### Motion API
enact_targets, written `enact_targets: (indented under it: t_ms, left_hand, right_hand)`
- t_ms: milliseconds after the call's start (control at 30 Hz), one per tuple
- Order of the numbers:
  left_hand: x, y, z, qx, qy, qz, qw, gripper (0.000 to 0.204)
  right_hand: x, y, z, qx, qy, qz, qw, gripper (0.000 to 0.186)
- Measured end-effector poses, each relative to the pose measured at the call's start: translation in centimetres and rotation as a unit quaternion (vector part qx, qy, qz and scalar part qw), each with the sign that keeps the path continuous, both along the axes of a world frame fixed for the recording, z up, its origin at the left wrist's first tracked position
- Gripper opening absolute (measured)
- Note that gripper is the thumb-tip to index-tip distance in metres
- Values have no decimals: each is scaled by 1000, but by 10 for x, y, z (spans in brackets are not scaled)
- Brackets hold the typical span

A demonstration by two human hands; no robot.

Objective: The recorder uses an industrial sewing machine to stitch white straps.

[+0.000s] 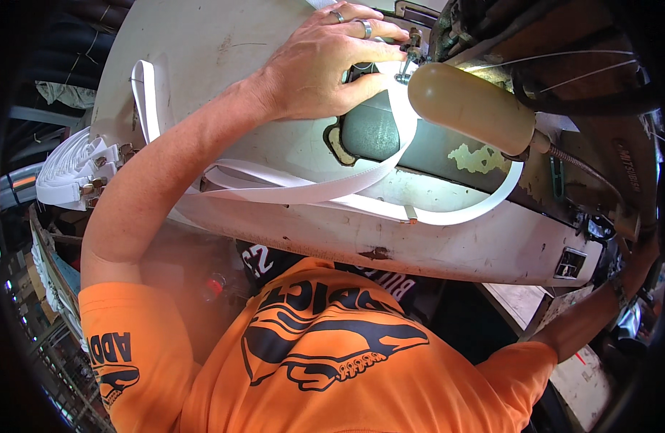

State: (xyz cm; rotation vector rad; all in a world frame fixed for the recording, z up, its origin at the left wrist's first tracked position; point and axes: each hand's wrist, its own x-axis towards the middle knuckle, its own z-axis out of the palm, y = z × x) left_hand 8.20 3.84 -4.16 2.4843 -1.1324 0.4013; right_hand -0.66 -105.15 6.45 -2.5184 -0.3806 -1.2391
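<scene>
Left hand (325, 61) with fingers pinching white strap (332, 189) at the sewing machine needle (408, 65), one strap mid-stitch; finished straps with clips (76, 169) piled well left of needle. Right hand (639, 249) at far right of needle, fingers impossible to tell.

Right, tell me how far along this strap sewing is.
Done, by the look of it: a stack of white straps with metal clips lies at the table's left edge. In hand: the left hand presses a long white webbing strap under the sewing machine's needle. Left: most of that strap trails loose across the worn white table.
</scene>
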Motion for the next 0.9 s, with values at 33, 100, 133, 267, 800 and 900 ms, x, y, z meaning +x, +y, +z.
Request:
enact_targets:
  t_ms: [33,100,133,267,800,900]
  left_hand:
    - [-1,-10,12,-10,-14,-7,1000,39]
    - [6,-29,11,12,-2,-16,1000,38]
    - [5,-22,7,-4,-3,-17,1000,38]
    - [2,-13,8,0,12,-1,1000,34]
    - [-3,-5,5,-45,53,4,998,31]
    - [2,-11,7,-66,2,-16,998,28]
  right_hand:
    - [-26,18,29,-20,-18,-8,1000,52]
    - [-30,79,-25,-17,-16,-14,1000,52]
    - [-17,103,-2,-43,-21,-16,999,51]
    - [45,372,-39,-66,-42,-4,997,51]
    - [-81,883,-34,-73,278,282,916,47]
    - [-75,892,-49,-55,304,337,889,47]
